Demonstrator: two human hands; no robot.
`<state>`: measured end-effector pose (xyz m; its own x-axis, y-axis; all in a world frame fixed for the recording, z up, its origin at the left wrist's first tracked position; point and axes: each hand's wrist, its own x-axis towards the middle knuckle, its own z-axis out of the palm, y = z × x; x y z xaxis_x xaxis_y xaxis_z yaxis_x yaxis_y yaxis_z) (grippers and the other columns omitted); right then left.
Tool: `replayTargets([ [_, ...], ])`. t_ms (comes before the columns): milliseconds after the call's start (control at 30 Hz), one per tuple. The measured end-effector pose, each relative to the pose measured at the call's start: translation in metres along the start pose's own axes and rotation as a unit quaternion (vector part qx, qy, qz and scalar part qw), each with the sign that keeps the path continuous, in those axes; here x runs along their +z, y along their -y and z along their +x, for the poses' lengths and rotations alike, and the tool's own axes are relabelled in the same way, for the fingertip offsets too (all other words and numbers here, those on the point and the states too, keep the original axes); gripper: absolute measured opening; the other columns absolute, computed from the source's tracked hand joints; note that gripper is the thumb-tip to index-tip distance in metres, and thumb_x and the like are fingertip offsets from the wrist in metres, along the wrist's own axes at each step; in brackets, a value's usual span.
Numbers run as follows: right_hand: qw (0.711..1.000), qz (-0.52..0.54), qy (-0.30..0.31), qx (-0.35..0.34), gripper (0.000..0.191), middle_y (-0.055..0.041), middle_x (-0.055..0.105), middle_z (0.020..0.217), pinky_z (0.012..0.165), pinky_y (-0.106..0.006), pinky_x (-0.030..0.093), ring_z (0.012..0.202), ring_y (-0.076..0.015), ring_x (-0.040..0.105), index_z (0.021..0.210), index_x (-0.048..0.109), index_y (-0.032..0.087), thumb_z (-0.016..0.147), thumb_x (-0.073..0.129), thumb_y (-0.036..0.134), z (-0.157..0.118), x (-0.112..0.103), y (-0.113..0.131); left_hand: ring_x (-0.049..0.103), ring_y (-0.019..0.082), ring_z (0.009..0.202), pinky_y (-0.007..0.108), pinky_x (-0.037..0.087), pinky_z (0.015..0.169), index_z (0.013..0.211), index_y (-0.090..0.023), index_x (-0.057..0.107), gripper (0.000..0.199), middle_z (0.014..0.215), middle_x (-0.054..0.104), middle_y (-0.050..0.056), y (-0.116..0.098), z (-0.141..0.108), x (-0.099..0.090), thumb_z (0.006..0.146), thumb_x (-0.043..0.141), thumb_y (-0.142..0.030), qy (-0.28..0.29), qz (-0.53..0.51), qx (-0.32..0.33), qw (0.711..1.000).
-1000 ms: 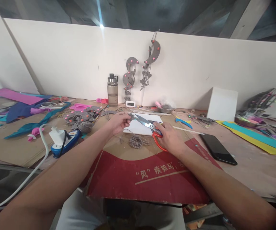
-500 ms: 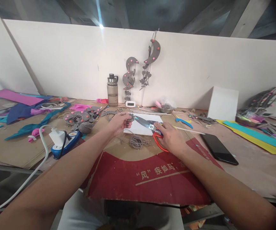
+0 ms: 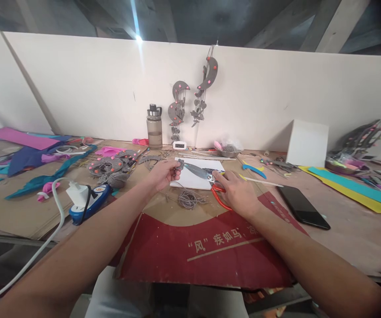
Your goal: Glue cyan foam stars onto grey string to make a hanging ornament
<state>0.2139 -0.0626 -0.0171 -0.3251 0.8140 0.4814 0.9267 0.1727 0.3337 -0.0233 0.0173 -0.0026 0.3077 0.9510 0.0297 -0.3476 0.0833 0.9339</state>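
Note:
Between the fingertips of my left hand [image 3: 166,173] is a small grey piece [image 3: 180,164]. My right hand [image 3: 235,190] is closed on the red-handled scissors [image 3: 219,197], whose blades point left and reach the grey piece. Behind and beneath them lies a white sheet [image 3: 190,179]. A coil of grey cord [image 3: 189,199] rests just in front of the sheet, on a red and brown cardboard [image 3: 210,256]. Whether the blades touch the piece is too small to tell.
A black phone [image 3: 303,206] lies right of my right hand. At the left are a blue power strip [image 3: 92,205] and grey pieces with pink dots [image 3: 111,165]. A bottle [image 3: 154,128] and small clock [image 3: 179,145] stand by the wall.
The scissor blades look closer together than before. Both hands stay in nearly the same place, and the view has shifted slightly.

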Motion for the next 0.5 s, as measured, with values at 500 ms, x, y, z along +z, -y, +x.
replayTargets([
  [500,0.997,0.054,-0.003,-0.052,0.046,-0.0067,0.058,0.101,0.055,-0.028,0.024,0.082,-0.0177,0.052,0.129,0.048,0.026,0.084,0.046,0.02,-0.0022,-0.0008,0.0009,0.052,0.008,0.053,0.019,0.04,0.043,0.072,-0.013,0.056,0.009,0.068,0.057,0.001,0.0005,0.0053,-0.0083,0.067,0.064,-0.015,-0.028,0.001,0.011,1.0],
])
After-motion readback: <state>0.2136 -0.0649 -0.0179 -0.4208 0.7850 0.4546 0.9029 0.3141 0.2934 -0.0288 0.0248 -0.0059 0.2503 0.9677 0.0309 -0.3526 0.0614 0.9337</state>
